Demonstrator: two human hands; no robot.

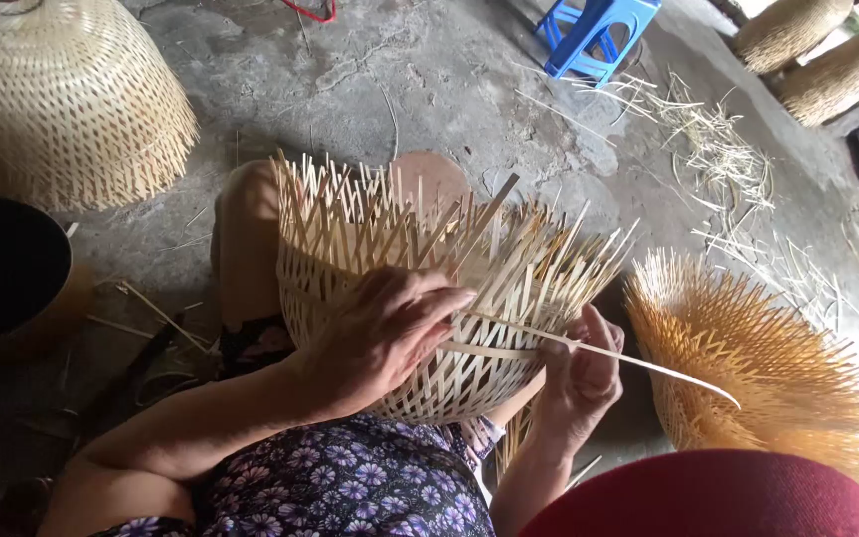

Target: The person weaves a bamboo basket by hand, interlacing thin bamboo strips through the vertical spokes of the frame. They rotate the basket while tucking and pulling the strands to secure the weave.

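Observation:
A half-woven bamboo basket (420, 259) rests on my lap, its loose strip ends sticking up in a fan. My left hand (385, 333) lies on the basket's woven side, fingers pinching a long thin bamboo strip (638, 363) where it enters the weave. My right hand (581, 378) grips the same strip a little further along, at the basket's right side. The strip's free end curves away to the right.
A finished woven basket (62, 99) sits upside down at top left, a dark round container (2, 268) below it. Another unfinished basket with splayed strips (758, 358) lies to the right. Scattered bamboo slivers (718, 149), a blue plastic stool (599, 35) and more baskets (827, 55) sit on the concrete floor.

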